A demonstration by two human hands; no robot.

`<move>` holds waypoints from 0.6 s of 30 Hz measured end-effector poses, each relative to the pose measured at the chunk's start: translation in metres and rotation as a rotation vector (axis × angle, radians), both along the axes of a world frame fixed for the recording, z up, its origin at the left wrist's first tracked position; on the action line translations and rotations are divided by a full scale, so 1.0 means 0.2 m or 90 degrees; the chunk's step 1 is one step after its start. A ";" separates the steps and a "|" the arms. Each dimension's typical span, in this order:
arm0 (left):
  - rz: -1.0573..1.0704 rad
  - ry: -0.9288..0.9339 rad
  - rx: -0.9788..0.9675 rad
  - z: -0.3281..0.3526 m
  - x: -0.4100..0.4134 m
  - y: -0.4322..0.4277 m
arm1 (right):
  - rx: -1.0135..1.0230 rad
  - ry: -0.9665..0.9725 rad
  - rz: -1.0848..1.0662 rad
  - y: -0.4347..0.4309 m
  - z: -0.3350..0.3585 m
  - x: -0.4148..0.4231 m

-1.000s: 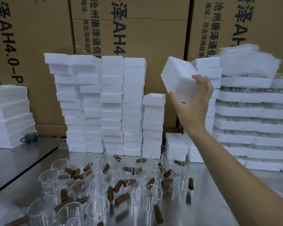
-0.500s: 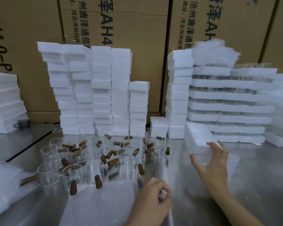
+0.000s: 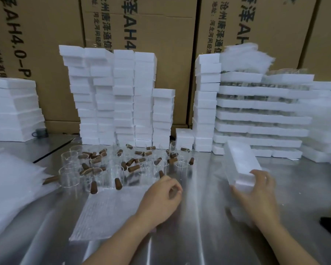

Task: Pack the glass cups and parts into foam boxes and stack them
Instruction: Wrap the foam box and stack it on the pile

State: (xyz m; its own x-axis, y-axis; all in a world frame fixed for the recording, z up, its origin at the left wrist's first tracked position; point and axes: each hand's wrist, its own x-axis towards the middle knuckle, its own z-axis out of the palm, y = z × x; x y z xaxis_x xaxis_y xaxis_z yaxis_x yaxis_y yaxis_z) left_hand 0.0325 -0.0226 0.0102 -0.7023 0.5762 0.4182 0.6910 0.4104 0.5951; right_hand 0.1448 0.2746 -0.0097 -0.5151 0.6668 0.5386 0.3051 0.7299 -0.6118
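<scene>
Down from the rear stacks, the foam box [image 3: 241, 161] now lies flat on the table [image 3: 199, 236], right of the glass cups [image 3: 69, 175], with the right hand [image 3: 256, 194] wrapped round its near end. The left hand [image 3: 161, 196] sits curled at the corner of the bubble-wrap sheet [image 3: 111, 211], thumb against forefinger; whether it pinches anything I cannot tell. My worry: the cups stand crowded with brown parts [image 3: 134, 168] loose among them, so a hasty reach could knock glass together, and the light box may skid on slick metal
</scene>
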 end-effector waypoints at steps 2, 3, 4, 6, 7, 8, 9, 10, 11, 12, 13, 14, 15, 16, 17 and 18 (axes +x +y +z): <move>0.010 -0.001 0.001 0.00 -0.01 -0.01 | -0.017 -0.062 -0.007 -0.01 0.01 0.02; 0.013 -0.001 0.004 0.00 -0.01 -0.02 | -0.027 -0.095 -0.015 0.00 0.00 0.03; 0.017 -0.002 0.005 0.00 -0.02 -0.02 | -0.032 -0.108 -0.022 -0.01 0.01 0.03; 0.026 0.001 0.009 -0.01 -0.04 -0.02 | 0.001 -0.077 -0.039 -0.02 0.03 0.03; 0.028 0.001 0.012 -0.01 -0.05 -0.02 | 0.044 -0.053 -0.047 -0.03 0.06 0.03; 0.029 0.000 0.017 0.00 -0.05 -0.02 | 0.103 -0.017 -0.038 -0.05 0.08 0.03; 0.032 0.000 0.018 0.00 -0.06 -0.02 | 0.174 0.031 -0.006 -0.08 0.09 0.01; 0.036 -0.003 0.017 0.00 -0.06 -0.01 | 0.252 0.078 0.043 -0.13 0.10 -0.01; 0.039 -0.009 0.018 0.00 -0.06 -0.01 | 0.336 0.095 0.108 -0.18 0.09 -0.03; 0.041 -0.017 0.021 -0.01 -0.05 -0.01 | 0.420 0.068 0.182 -0.24 0.08 -0.06; 0.040 -0.025 0.023 -0.01 -0.05 -0.01 | 0.484 -0.001 0.259 -0.30 0.06 -0.10; 0.040 -0.031 0.019 -0.01 -0.04 -0.01 | 0.502 -0.085 0.324 -0.35 0.04 -0.14; 0.041 -0.031 0.012 -0.01 -0.03 -0.01 | 0.474 -0.154 0.359 -0.39 0.04 -0.18; 0.041 -0.026 0.005 -0.01 -0.02 -0.01 | 0.426 -0.196 0.363 -0.41 0.03 -0.24; 0.041 -0.014 -0.002 -0.02 -0.02 0.00 | 0.374 -0.214 0.353 -0.42 0.04 -0.30; 0.038 -0.002 -0.012 -0.02 -0.01 0.00 | 0.320 -0.226 0.341 -0.43 0.04 -0.36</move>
